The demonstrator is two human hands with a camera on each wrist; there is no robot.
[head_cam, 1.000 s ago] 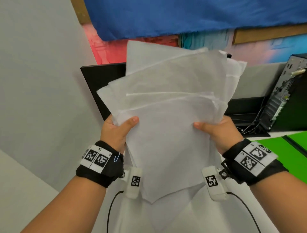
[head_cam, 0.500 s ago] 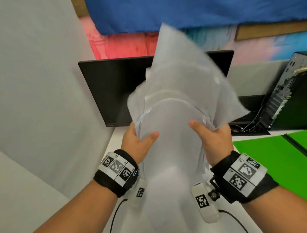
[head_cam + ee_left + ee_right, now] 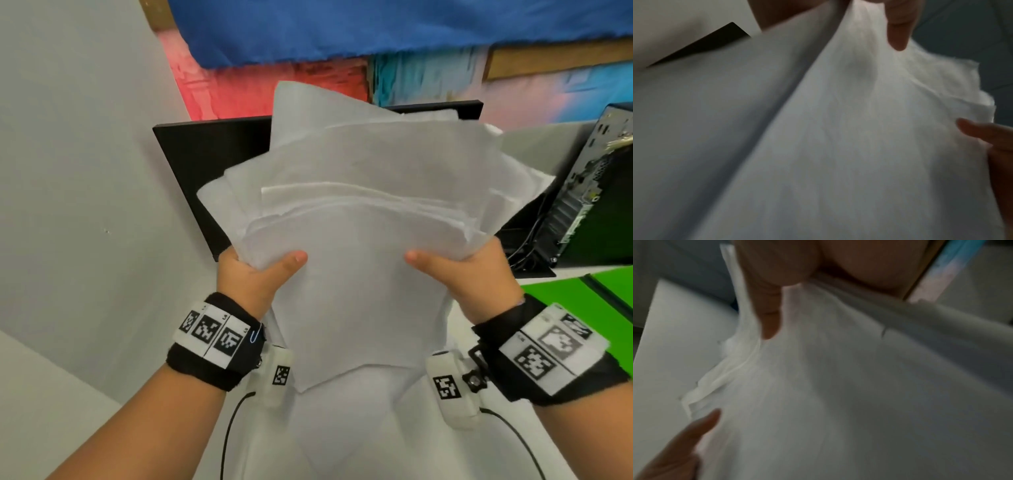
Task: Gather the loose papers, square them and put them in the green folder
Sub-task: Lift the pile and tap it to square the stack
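White loose papers (image 3: 370, 205), a fanned, unsquared sheaf, held upright above the tabletop (image 3: 342, 438); long axis runs bottom to top in the head view, upper edges staggered and splayed, lower corners hanging down toward the tabletop. Left hand (image 3: 253, 277) grips the sheaf's left edge, thumb across the front sheet, fingers behind, out of sight from the head camera. Right hand (image 3: 479, 277) grips the right edge the same way. Left wrist view: thumb (image 3: 898, 29) pressed on the paper; right wrist view: thumb (image 3: 768, 308) likewise, sheet edges wavy beside it. Green folder (image 3: 582, 308) lies flat on the tabletop to the right, apart from the papers. Black monitor (image 3: 212, 164) stands directly behind the sheaf; computer tower (image 3: 603, 192) with cables at far right. Grey partition (image 3: 85, 171) closes in the left side. Tabletop is white; a blue cloth (image 3: 376, 27) hangs on the back wall.
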